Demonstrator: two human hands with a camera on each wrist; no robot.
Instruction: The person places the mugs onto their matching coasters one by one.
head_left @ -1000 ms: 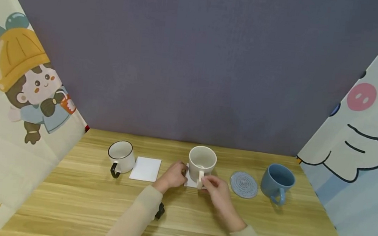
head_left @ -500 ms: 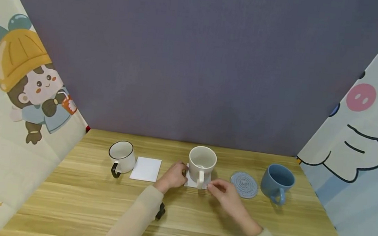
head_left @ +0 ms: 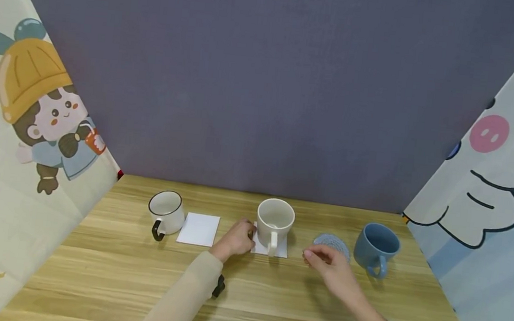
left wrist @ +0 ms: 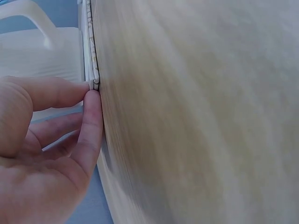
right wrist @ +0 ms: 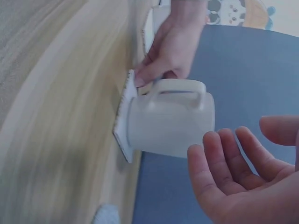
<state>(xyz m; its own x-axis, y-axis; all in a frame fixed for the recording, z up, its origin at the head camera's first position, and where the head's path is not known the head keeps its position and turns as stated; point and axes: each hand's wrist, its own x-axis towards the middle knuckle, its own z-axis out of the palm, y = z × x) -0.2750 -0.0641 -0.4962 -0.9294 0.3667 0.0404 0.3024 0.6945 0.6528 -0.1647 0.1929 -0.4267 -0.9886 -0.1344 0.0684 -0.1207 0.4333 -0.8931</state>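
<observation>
A white mug (head_left: 273,219) stands upright on a square white coaster (head_left: 282,249), its handle facing the person. My left hand (head_left: 233,239) pinches the coaster's left corner between thumb and finger; in the left wrist view those fingertips meet at the thin coaster edge (left wrist: 91,58). My right hand (head_left: 338,276) is held in the air to the right of the mug, overlapping the round blue-grey woven coaster (head_left: 332,240) in the head view. Its fingers are loosely bent and hold nothing, as the right wrist view shows, apart from the mug (right wrist: 168,122).
Left of centre lies another square white coaster (head_left: 199,230), beside a white mug (head_left: 168,219) with a black rim and black handle. A blue mug (head_left: 375,247) stands at the right. A dark grey panel (head_left: 273,89) rises behind the wooden table (head_left: 102,275).
My right hand has let go of the mug's handle and moved right, away from the mug. My left hand stays at the coaster's corner, and the mug has not moved.
</observation>
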